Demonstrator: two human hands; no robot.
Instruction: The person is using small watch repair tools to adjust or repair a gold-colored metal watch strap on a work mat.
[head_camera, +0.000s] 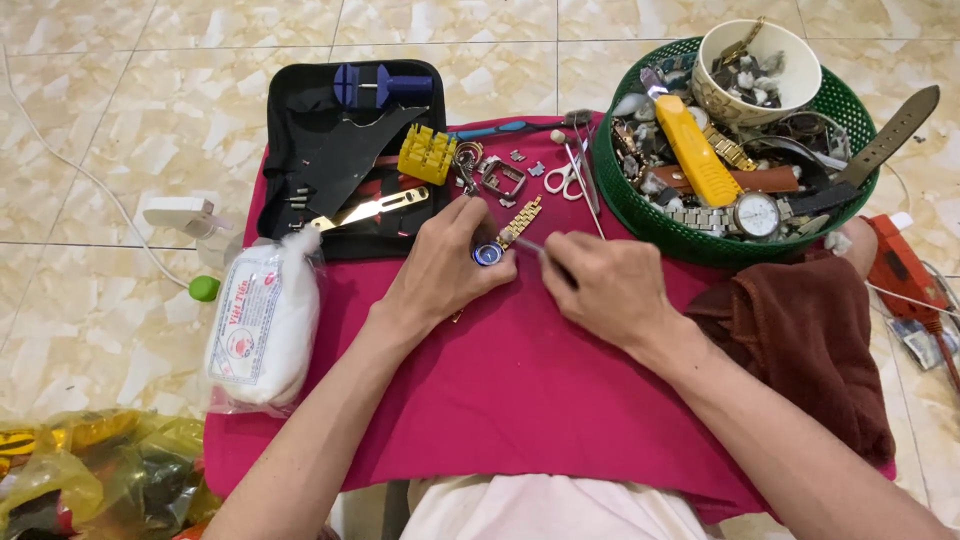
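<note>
Blue-faced watch (488, 254) pinched in left hand (440, 268) fingers, thin tool (530, 245) gripped by right hand (605, 285) fingers, tip touching it.

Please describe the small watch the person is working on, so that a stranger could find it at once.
Start at the magenta cloth over the lap. Near its top middle, the left hand pinches a small watch with a blue dial. A gold link bracelet runs up from it, unlike the steel watch in the green basket.
</note>
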